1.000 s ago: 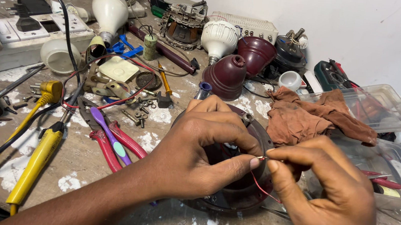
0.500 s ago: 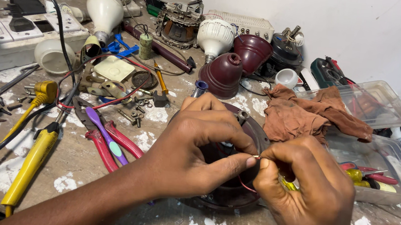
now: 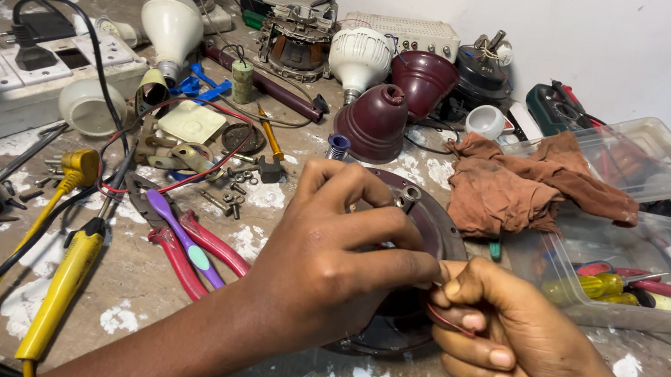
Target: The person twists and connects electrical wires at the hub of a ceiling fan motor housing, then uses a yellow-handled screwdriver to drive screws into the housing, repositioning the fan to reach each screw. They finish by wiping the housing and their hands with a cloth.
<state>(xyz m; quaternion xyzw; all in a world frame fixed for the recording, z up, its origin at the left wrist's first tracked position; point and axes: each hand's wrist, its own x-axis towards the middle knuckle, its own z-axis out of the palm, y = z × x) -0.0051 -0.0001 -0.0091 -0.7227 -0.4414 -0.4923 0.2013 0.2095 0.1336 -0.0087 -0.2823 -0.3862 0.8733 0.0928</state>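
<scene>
Red wire (image 3: 445, 319) is pinched in the right hand (image 3: 519, 353), close to the camera. Touching it, the left hand (image 3: 336, 256) presses down on a round dark-red disc (image 3: 432, 225). Left of both hands lie red pliers (image 3: 193, 252). Beyond the hands sits a brown rag (image 3: 521, 184).

The left hand (image 3: 337, 248) lies over a round dark maroon housing (image 3: 432, 225) near the front edge of the workbench (image 3: 128, 308), fingers spread on its top. The right hand (image 3: 519, 353) meets it at the housing's right side, fingertips pinching a thin red wire (image 3: 445, 319). Left of the housing lie red-handled pliers (image 3: 193, 252) and a yellow soldering iron (image 3: 63, 284). Behind it stand two maroon domed covers (image 3: 377, 122) and white bulbs (image 3: 170, 25). A brown rag (image 3: 521, 184) lies toward the right edge, beside a clear plastic box (image 3: 640, 248) of screwdrivers.
</scene>
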